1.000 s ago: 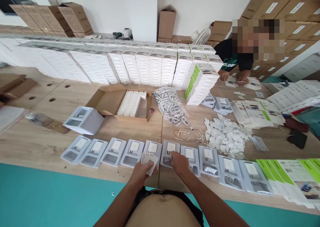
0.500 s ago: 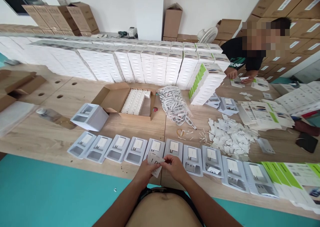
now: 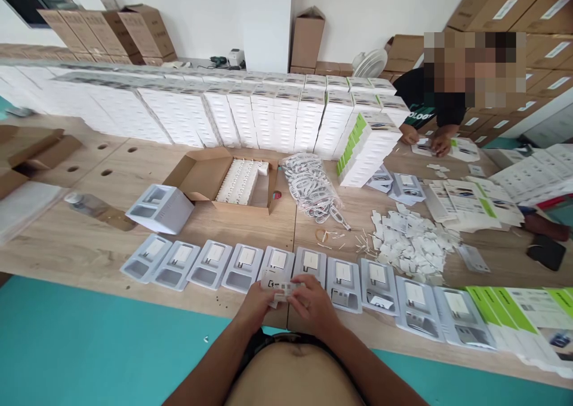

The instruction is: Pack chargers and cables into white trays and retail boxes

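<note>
My left hand [image 3: 255, 307] is closed around a small stack of white printed cards [image 3: 271, 279], just above the table's front edge. My right hand [image 3: 314, 305] pinches the right end of a card at the top of the stack, which lies slanted across the others. Behind the hands runs a row of pale plastic trays [image 3: 244, 282], each with a flat white device [image 3: 278, 260] in its upper compartment. Several trays at the right also have printed cards [image 3: 341, 299] in the lower compartment. My hands and the cards partly cover two middle trays.
Beyond the trays are an open carton of white parts [image 3: 242, 182], a bag of cables [image 3: 308, 182] and a heap of small white pieces [image 3: 412, 242]. Stacked trays [image 3: 163, 210] and a bottle [image 3: 98, 211] stand left. Green-and-white packaging [image 3: 514, 322] lies right. A co-worker's hands [image 3: 441, 143] handle packaging at the far right.
The top card has swung from upright to lying across the stack, with my right hand at its end. The co-worker's hands have come lower onto the packaging.
</note>
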Demonstrator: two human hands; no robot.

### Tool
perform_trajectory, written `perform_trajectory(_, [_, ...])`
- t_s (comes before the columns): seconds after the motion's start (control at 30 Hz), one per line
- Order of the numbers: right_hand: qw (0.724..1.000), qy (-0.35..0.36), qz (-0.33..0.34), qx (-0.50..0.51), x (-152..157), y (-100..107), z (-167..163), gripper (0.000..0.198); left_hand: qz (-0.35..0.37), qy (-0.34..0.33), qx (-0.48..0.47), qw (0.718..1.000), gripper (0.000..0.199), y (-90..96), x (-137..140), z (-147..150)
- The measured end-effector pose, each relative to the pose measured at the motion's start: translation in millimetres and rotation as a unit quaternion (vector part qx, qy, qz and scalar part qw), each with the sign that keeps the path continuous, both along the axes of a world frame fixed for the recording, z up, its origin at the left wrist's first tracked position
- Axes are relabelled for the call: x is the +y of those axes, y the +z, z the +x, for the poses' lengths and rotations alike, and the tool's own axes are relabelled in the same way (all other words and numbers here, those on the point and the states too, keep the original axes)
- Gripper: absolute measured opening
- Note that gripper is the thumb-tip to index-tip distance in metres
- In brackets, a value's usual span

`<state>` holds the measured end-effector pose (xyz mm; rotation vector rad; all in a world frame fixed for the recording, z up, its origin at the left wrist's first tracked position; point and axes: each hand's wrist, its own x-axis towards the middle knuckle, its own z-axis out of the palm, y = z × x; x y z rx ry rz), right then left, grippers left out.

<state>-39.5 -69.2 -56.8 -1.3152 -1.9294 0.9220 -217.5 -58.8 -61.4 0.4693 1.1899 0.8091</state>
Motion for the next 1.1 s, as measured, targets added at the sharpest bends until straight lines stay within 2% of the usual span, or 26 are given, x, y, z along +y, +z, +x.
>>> perform_trajectory(0.1, [0.991,-0.092,-0.088,0.049,3.6,-5.7,-2.2,0.012,0.006,-0.025,0.007,1.000,0.040,5.0,-0.5,0.0])
perform_trajectory(0.3, [0.969,-0.137,-0.172,0.114,10.4,-11.8,-3.6,0.018,0.036,-0.060,0.038,0.997,0.035,12.5,0.3,-0.3])
perform_trajectory(0.43, [0.949,-0.130,-0.231,0.173,11.4,-21.6,-4.9,0.022,0.041,-0.050,0.062,0.996,0.026,11.1,0.1,1.1])
perform_trajectory(0.57, [0.949,-0.070,-0.274,0.139,10.5,-27.1,-4.2,0.021,0.024,-0.038,0.083,0.995,0.029,3.5,-1.9,0.7])
perform_trajectory(0.7, [0.961,-0.042,-0.266,0.067,16.4,-30.0,-10.0,0.015,0.004,-0.007,0.116,0.993,0.027,-10.0,-4.8,-9.7])
perform_trajectory(0.83, [0.973,-0.055,-0.219,-0.052,33.2,-43.1,-29.3,0.012,-0.013,0.052,0.156,0.986,0.023,-21.8,-6.2,-39.8])
perform_trajectory(0.97, [0.966,-0.046,-0.180,-0.181,46.1,-60.3,-52.0,0.013,-0.022,0.094,0.166,0.981,0.025,-25.1,-6.5,-74.8])
perform_trajectory(1.1, [0.951,-0.009,-0.137,-0.277,46.3,-68.4,-67.5,0.011,-0.013,0.086,0.124,0.988,0.028,-25.2,-3.5,-82.8])
